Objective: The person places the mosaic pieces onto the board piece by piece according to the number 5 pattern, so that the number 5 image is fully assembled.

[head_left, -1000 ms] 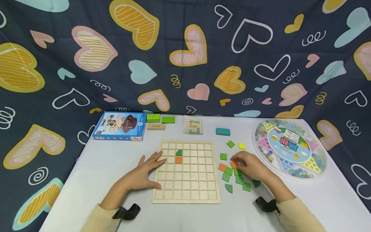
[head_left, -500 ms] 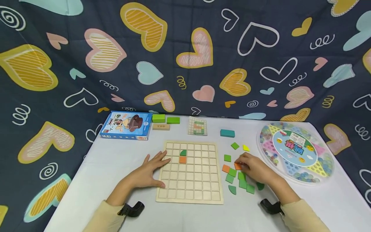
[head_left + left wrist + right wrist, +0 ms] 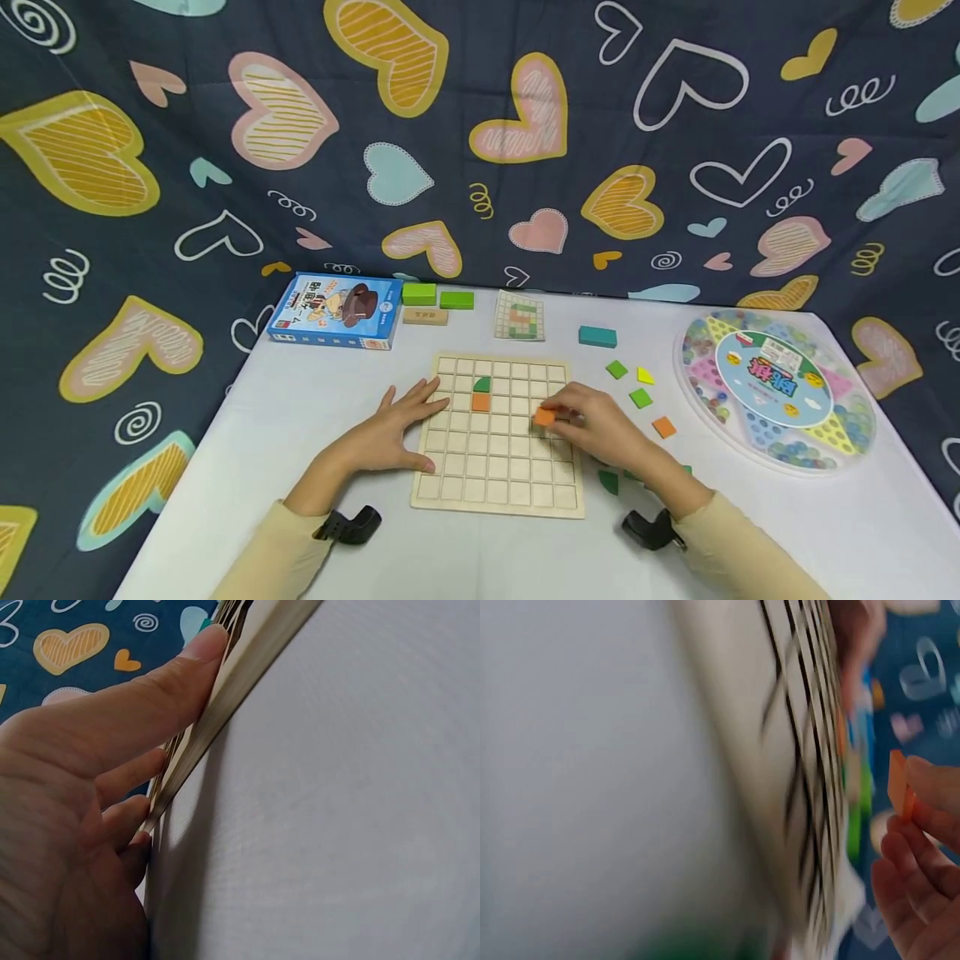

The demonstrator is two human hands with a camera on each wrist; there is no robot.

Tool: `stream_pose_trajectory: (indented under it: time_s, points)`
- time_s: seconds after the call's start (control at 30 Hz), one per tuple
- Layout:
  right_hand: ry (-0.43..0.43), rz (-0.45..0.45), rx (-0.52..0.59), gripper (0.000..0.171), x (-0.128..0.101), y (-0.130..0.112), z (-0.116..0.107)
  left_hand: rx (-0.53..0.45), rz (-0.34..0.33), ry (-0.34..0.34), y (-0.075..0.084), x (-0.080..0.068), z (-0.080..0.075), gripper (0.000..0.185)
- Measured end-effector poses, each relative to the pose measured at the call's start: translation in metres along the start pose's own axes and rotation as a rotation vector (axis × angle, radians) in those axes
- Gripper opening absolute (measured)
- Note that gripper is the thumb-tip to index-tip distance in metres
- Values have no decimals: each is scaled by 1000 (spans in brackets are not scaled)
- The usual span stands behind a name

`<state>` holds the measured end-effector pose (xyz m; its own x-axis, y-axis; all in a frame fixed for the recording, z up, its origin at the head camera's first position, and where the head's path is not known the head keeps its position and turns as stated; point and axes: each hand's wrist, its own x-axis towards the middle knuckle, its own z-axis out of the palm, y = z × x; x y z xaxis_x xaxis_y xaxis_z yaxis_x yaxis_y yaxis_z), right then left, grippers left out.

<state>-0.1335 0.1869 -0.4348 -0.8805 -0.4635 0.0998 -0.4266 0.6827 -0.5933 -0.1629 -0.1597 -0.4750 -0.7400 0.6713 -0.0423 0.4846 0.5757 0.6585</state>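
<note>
My right hand (image 3: 600,421) pinches an orange square tile (image 3: 544,417) between thumb and fingers, above the right part of the gridded wooden board (image 3: 495,504). In the right wrist view, the orange tile (image 3: 898,784) stands on edge at the fingertips, apart from the board (image 3: 735,697). On the board lie a green quarter-round tile (image 3: 482,384) and, just below it, another orange square tile (image 3: 480,402). My left hand (image 3: 382,437) rests with spread fingers on the board's left edge. The left wrist view has its thumb (image 3: 150,705) on the rim.
Right of the board lie a loose orange tile (image 3: 663,427), a green tile (image 3: 641,397) and a yellow tile (image 3: 645,375); other green tiles are partly hidden under my right arm. Behind stand a pattern card (image 3: 519,316), teal block (image 3: 597,337), blue box (image 3: 335,310) and round marble-game case (image 3: 774,392).
My right hand has moved left from the loose tiles to over the board, carrying an orange tile. A green and an orange tile now lie farther right. The left hand stays on the board.
</note>
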Motion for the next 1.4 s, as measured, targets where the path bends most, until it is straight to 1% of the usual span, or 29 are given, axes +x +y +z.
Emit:
stream_pose_trajectory:
  time_s: [0.03, 0.1, 0.23, 0.4, 0.5, 0.6, 0.7, 0.77, 0.83, 0.9, 0.97, 1.07, 1.17, 1.27, 1.4]
  points:
    - [-20, -30, -4, 27, 8, -7, 7, 2, 1, -3, 0, 1, 0, 96]
    - [-63, -61, -30, 27, 23, -19, 21, 6, -1, -11, -1, 2, 1, 96]
    - [-129, -103, -118, 26, 45, -32, 42, 17, 2, -15, -1, 3, 3, 96]
    - [-145, -129, -202, 23, 60, -40, 55, 28, -1, 1, 0, 0, 0, 95]
    - [-136, -126, -204, 26, 60, -40, 56, 22, -1, 9, 2, 1, 0, 95]
    - [-119, -95, -151, 31, 54, -39, 51, 19, -4, 15, 2, 0, 0, 95]
    - [-65, -36, -77, 33, 41, -33, 40, 23, -13, 10, 1, -1, 0, 96]
    - [-12, 15, -27, 33, 26, -24, 30, 24, -14, 4, 0, 0, 1, 97]
    - [45, 69, 1, 33, 10, -13, 19, 21, -20, -1, 0, 1, 1, 98]
    - [84, 133, 2, 34, -5, 0, 9, 18, -21, 0, 0, 2, 1, 98]
    - [99, 197, -9, 35, -16, 10, 2, 19, -28, 2, 0, 1, 0, 98]
    - [97, 282, -58, 34, -28, 23, -4, 24, -30, 4, 1, 0, -1, 98]
    - [80, 345, -84, 31, -34, 30, -6, 23, -21, 0, 1, 1, 0, 97]
    - [58, 381, -86, 27, -35, 33, -7, 19, -19, -4, 1, 1, 1, 97]
    - [34, 398, -87, 26, -31, 31, -8, 16, -21, -4, 0, 2, 1, 98]
